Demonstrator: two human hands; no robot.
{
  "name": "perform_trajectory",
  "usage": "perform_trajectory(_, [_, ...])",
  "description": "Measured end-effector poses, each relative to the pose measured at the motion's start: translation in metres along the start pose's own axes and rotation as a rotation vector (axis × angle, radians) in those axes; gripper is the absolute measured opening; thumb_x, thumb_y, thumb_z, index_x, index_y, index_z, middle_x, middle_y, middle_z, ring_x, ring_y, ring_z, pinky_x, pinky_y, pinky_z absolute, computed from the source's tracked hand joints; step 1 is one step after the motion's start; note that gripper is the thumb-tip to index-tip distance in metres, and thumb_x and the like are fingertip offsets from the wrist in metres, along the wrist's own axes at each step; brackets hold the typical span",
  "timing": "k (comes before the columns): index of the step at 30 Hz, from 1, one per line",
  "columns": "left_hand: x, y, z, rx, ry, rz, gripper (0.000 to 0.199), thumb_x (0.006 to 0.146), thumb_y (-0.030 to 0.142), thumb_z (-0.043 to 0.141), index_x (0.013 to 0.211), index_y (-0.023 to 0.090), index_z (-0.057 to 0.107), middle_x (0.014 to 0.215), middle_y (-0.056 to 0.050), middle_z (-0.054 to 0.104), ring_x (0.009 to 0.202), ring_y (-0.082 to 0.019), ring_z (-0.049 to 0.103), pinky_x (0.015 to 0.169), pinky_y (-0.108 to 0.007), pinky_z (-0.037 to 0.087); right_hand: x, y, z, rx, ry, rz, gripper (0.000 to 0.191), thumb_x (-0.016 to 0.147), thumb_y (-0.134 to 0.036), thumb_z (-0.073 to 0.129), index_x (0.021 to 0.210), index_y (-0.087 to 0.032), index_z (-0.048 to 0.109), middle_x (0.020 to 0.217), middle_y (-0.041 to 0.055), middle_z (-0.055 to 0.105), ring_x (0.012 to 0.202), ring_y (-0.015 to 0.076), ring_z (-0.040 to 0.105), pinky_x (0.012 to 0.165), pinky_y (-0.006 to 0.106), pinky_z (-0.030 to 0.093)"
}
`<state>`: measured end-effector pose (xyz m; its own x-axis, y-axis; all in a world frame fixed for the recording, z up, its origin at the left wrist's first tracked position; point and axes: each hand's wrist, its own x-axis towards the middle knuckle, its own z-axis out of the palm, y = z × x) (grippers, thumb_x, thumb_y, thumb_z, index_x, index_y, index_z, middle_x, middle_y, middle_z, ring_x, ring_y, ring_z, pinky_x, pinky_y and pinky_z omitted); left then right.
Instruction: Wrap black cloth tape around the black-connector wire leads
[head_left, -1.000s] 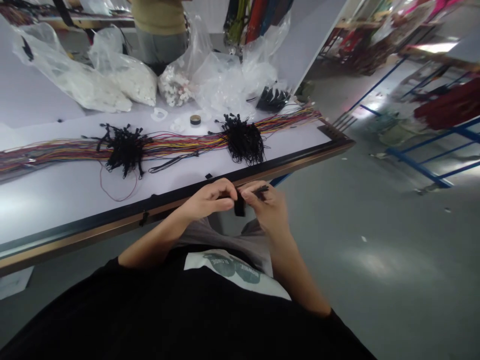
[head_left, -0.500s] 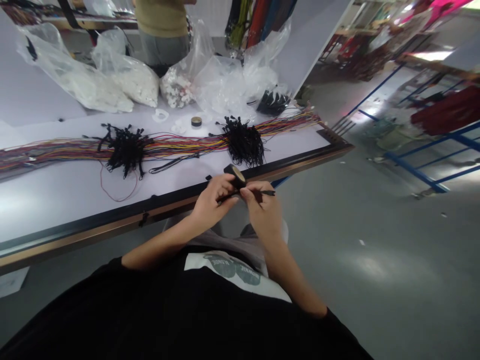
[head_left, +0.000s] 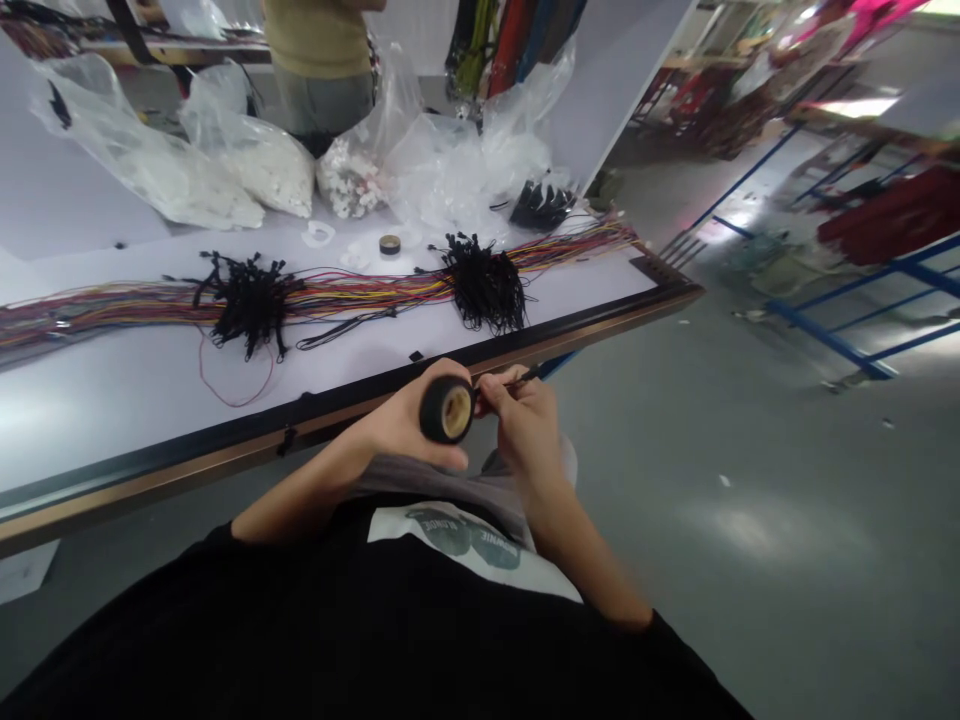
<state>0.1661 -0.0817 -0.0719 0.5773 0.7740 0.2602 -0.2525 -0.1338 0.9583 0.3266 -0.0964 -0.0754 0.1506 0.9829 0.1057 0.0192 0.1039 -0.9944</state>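
Note:
A roll of black tape (head_left: 433,410) with a tan core sits in my left hand (head_left: 401,422), between thumb and fingers, just off the table's front edge. Close beside it on the right, my right hand (head_left: 525,420) pinches a thin black cable end (head_left: 531,373), whose dark tip sticks out past the fingers to the right. The roll is close to the pinching fingertips; whether tape runs between them I cannot tell. Beyond my hands, a long bundle of coloured wires (head_left: 375,290) lies along the table, with two clumps of black connectors (head_left: 251,305) (head_left: 487,285) on it.
Plastic bags of white parts (head_left: 262,165) and a bag of black parts (head_left: 544,205) line the back of the table (head_left: 135,400). A smaller tape roll (head_left: 389,244) lies before them. A person (head_left: 319,60) stands beyond the partition. Blue-framed carts (head_left: 832,345) stand on the right.
The tape roll has moved toward me and to the left, and now its core faces me. My left hand has turned and opened wider around it. My right hand keeps its pinch.

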Motion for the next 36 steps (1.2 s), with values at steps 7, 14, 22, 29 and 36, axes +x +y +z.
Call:
perform_trajectory(7, [0.007,-0.006,-0.001,0.538,0.195,0.085,0.015,0.078,0.031,0.061,0.077,0.017,0.055,0.075,0.0,0.052,0.069,-0.012,0.049,0.061,-0.024,0.04,0.001,-0.012,-0.007,-0.24,-0.052,-0.236,0.015,0.066,-0.024,0.07,0.056,-0.022,0.059,0.074,-0.0017,0.062,0.074,0.0147,0.057,0.07,0.03,0.043])
perform_trajectory(14, [0.009,-0.018,0.013,0.682,0.395,0.325,0.015,0.075,0.012,0.058,0.062,0.017,0.055,0.062,0.001,0.054,0.063,-0.011,0.052,0.059,-0.023,0.042,-0.006,-0.005,0.003,-0.275,-0.086,-0.178,0.015,0.077,-0.034,0.061,0.069,-0.022,0.057,0.066,-0.0026,0.056,0.065,0.0139,0.053,0.059,0.028,0.041])
perform_trajectory(22, [0.008,-0.012,0.02,0.063,0.555,-0.057,0.056,0.065,0.031,0.071,0.113,0.02,0.044,0.085,-0.001,0.06,0.064,-0.011,0.059,0.056,-0.024,0.049,-0.005,-0.011,-0.001,-0.463,0.018,-0.399,0.017,0.083,-0.035,0.057,0.07,-0.024,0.053,0.076,0.0005,0.066,0.072,0.0167,0.061,0.066,0.03,0.046])
perform_trajectory(29, [0.005,0.005,0.009,-0.066,0.174,-0.29,0.033,0.068,0.042,0.063,0.084,0.015,0.053,0.056,0.003,0.052,0.047,-0.01,0.049,0.044,-0.022,0.038,-0.009,-0.008,0.0,-0.387,0.042,-0.16,0.025,0.08,-0.041,0.058,0.064,-0.023,0.051,0.063,-0.0011,0.062,0.061,0.0158,0.057,0.06,0.03,0.043])
perform_trajectory(36, [-0.002,0.011,-0.003,0.454,-0.123,-0.086,0.057,0.053,0.049,0.077,0.095,0.019,0.053,0.102,-0.005,0.054,0.092,-0.02,0.054,0.08,-0.034,0.047,0.001,-0.015,-0.015,-0.449,0.061,-0.142,0.02,0.074,-0.035,0.062,0.062,-0.022,0.055,0.062,-0.0014,0.062,0.063,0.0159,0.056,0.064,0.031,0.042])
